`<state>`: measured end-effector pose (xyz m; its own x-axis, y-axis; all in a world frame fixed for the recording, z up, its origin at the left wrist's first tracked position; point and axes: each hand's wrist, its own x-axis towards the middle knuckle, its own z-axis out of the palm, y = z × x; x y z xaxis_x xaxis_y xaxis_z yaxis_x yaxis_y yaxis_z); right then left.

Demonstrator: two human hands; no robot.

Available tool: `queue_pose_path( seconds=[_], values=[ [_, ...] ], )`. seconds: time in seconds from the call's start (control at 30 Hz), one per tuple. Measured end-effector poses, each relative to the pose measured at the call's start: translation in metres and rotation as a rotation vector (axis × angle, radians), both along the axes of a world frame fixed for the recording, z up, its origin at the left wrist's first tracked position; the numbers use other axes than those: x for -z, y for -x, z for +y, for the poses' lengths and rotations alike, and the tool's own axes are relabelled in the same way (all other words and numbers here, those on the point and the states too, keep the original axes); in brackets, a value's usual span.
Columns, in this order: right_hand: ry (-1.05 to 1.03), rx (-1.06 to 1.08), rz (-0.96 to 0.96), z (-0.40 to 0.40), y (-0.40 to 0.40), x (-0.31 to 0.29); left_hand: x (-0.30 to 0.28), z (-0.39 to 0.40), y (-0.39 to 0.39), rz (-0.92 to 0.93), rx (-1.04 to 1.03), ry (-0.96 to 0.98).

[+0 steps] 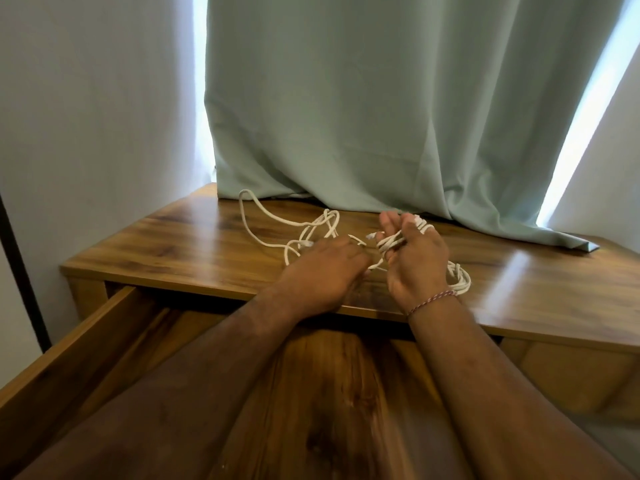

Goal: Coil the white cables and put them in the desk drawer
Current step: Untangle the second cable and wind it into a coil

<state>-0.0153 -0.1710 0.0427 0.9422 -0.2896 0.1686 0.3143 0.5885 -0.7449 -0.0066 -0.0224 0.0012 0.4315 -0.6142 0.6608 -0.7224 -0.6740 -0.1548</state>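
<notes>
Pale green curtain [363, 98] hangs behind a wooden desk [194, 244] whose drawer [86, 341] stands pulled out at lower left. At centre frame the right hand [414, 261] is raised with white cable [391, 242] wound round its fingers, more loops lying just beside its wrist. The left hand [322, 275], fingers curled, pinches a strand of the loose cable [273, 220] sprawled across the desktop toward the curtain.
</notes>
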Motion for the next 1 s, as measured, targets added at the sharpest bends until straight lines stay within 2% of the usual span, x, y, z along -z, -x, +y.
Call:
queue_pose_path(
  seconds=[0.03, 0.13, 0.17, 0.2, 0.3, 0.37, 0.43, 0.53, 0.6, 0.63, 0.7, 0.8, 0.9, 1.0],
  values=[
    [0.191, 0.084, 0.013, 0.002, 0.001, 0.001, 0.0, -0.001, 0.0, -0.015, 0.011, -0.009],
    [1.075, 0.342, -0.061, 0.005, 0.008, 0.006, -0.002, 0.0, 0.0, -0.071, -0.006, -0.025],
    [1.277, 0.388, -0.102, 0.006, 0.008, 0.009, -0.002, 0.002, 0.001, -0.083, -0.03, -0.03],
    [1.41, 0.415, -0.147, 0.008, 0.013, 0.009, -0.003, 0.004, 0.001, -0.086, -0.046, -0.036],
    [1.588, 0.449, -0.205, 0.006, 0.014, 0.01, -0.007, 0.016, 0.001, 0.005, -0.002, 0.034],
    [1.665, 0.352, -0.233, 0.0, 0.011, 0.013, -0.011, 0.03, -0.004, 0.089, -0.012, 0.08],
    [1.587, 0.085, -0.213, -0.008, 0.006, 0.016, -0.016, 0.044, -0.008, 0.176, 0.001, 0.172],
    [1.342, -0.435, -0.098, -0.013, 0.007, 0.014, -0.021, 0.067, -0.011, 0.397, 0.015, 0.448],
    [1.264, -0.621, -0.112, -0.018, 0.01, 0.01, -0.018, 0.085, -0.017, 0.464, -0.032, 0.596],
    [1.195, -0.637, -0.147, -0.022, 0.009, 0.011, -0.013, 0.094, -0.022, 0.445, -0.083, 0.613],
    [0.832, -0.541, -0.162, -0.028, 0.005, 0.01, -0.001, 0.107, -0.029, 0.381, -0.199, 0.533],
    [0.248, -0.204, -0.15, -0.032, -0.004, 0.007, 0.009, 0.101, -0.037, 0.236, -0.214, 0.358],
    [0.033, 0.063, -0.085, -0.039, -0.013, 0.008, 0.009, 0.08, -0.043, 0.228, -0.153, 0.241],
    [-0.085, 0.169, -0.04, -0.037, -0.017, 0.01, 0.009, 0.078, -0.046, 0.371, -0.182, 0.307]
  ],
)
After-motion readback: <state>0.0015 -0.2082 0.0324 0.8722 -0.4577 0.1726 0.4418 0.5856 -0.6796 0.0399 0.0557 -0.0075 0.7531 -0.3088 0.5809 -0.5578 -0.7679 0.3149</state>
